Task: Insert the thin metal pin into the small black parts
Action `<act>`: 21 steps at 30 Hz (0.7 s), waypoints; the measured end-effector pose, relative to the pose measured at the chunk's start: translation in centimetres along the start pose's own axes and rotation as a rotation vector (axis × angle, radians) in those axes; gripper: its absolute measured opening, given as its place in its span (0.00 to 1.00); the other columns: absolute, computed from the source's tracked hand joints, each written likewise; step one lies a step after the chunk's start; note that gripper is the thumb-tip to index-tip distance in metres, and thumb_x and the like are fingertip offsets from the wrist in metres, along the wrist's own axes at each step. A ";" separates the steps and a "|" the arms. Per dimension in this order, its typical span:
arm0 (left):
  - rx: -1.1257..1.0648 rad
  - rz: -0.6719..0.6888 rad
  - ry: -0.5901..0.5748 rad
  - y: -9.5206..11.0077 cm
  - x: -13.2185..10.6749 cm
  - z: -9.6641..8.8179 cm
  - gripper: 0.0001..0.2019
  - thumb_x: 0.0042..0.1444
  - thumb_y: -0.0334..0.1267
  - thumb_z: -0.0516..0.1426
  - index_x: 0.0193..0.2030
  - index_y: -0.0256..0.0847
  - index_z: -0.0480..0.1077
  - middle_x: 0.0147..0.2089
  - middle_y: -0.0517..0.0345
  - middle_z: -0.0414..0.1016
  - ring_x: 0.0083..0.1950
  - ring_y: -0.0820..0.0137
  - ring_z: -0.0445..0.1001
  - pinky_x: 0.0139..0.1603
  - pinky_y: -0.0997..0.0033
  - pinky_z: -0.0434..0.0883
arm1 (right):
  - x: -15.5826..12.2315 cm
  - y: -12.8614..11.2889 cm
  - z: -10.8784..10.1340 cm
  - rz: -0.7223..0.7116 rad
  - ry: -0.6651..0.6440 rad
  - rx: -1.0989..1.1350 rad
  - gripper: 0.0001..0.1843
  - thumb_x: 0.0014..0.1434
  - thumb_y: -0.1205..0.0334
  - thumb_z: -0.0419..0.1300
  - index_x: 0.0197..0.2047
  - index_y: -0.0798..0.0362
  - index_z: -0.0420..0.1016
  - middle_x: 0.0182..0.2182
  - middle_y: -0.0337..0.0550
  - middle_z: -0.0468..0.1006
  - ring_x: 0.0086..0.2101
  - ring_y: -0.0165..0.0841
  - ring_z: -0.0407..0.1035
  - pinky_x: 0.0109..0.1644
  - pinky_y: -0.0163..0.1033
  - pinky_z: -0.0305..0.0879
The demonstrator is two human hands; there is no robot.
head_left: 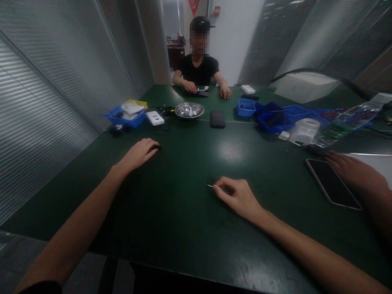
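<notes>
My left hand point(138, 155) rests at the left of the green table point(180, 220), fingers curled over a small dark object point(157, 147). Its kind is hard to make out, since the fingers cover most of it. My right hand point(237, 196) lies near the middle, thumb and forefinger pinched on a thin, silvery, needle-like piece point(210, 185) that points left. The two hands are well apart. Farther off, between them, a flat dark square item point(217, 119) lies on the table.
A metal bowl point(179, 115) of small parts, a white device point(155, 118) and blue trays point(246, 108) stand toward the back. At right are a plastic bottle point(339, 124), a phone point(332, 183) and another person's hand point(352, 171). A co-worker point(199, 71) sits opposite.
</notes>
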State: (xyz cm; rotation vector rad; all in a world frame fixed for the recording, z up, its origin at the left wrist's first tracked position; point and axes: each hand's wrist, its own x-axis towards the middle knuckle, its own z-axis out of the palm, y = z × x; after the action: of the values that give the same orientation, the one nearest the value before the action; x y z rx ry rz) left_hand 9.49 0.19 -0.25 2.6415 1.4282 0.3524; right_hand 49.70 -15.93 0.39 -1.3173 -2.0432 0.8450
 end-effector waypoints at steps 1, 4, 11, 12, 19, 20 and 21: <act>0.023 -0.046 0.018 -1.2 -0.3 -0.1 0.20 0.71 0.47 0.49 0.61 0.39 0.70 0.59 0.44 0.70 0.60 0.56 0.67 0.63 0.56 0.62 | 0.0 0.0 0.0 -0.001 -0.002 -0.001 0.15 0.69 0.53 0.57 0.39 0.53 0.81 0.30 0.40 0.82 0.26 0.30 0.72 0.30 0.34 0.64; 0.089 -0.180 0.059 -4.0 -1.4 -0.2 0.21 0.70 0.49 0.49 0.61 0.39 0.71 0.59 0.43 0.70 0.59 0.55 0.67 0.62 0.56 0.63 | -0.1 -0.1 0.2 -0.010 0.002 -0.009 0.15 0.69 0.54 0.58 0.38 0.53 0.81 0.30 0.40 0.81 0.26 0.30 0.72 0.30 0.34 0.64; 0.105 -0.535 0.186 -7.3 -2.8 -0.8 0.26 0.62 0.59 0.57 0.51 0.35 0.74 0.49 0.42 0.74 0.49 0.55 0.72 0.48 0.62 0.68 | -0.2 -0.4 0.1 -0.023 0.008 -0.008 0.14 0.69 0.55 0.58 0.38 0.53 0.81 0.29 0.39 0.82 0.26 0.30 0.73 0.30 0.34 0.64; 0.083 -0.580 0.159 -7.5 -2.8 -1.0 0.26 0.60 0.60 0.59 0.48 0.36 0.74 0.48 0.43 0.75 0.46 0.56 0.73 0.44 0.63 0.68 | -0.2 -0.4 0.1 -0.026 0.007 -0.007 0.14 0.69 0.55 0.58 0.38 0.53 0.81 0.29 0.39 0.82 0.26 0.30 0.73 0.30 0.34 0.64; -0.116 -0.733 0.037 -6.8 -2.8 -2.5 0.13 0.58 0.47 0.64 0.39 0.39 0.78 0.38 0.53 0.79 0.35 0.64 0.74 0.35 0.68 0.64 | -0.2 -0.3 0.2 -0.024 0.016 -0.009 0.13 0.68 0.56 0.58 0.37 0.53 0.80 0.29 0.38 0.81 0.26 0.30 0.72 0.30 0.35 0.63; -0.126 -0.744 0.066 -6.5 -2.9 -2.7 0.12 0.58 0.46 0.65 0.39 0.39 0.78 0.37 0.55 0.79 0.35 0.65 0.74 0.35 0.69 0.64 | -0.2 -0.3 0.2 -0.020 0.012 -0.005 0.13 0.68 0.56 0.58 0.38 0.53 0.80 0.29 0.39 0.81 0.26 0.30 0.72 0.30 0.35 0.63; -0.140 -0.755 0.099 -6.2 -3.0 -2.9 0.12 0.58 0.46 0.65 0.40 0.38 0.78 0.37 0.56 0.78 0.35 0.66 0.73 0.35 0.70 0.64 | -0.2 -0.3 0.1 -0.016 0.007 -0.004 0.13 0.69 0.56 0.58 0.38 0.53 0.81 0.29 0.39 0.81 0.26 0.30 0.72 0.30 0.35 0.63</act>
State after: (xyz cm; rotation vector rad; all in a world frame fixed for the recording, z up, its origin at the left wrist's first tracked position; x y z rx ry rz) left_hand 2.19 1.08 0.77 1.8100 2.1812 0.4651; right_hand 49.48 -16.26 0.52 -1.3021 -2.0484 0.8290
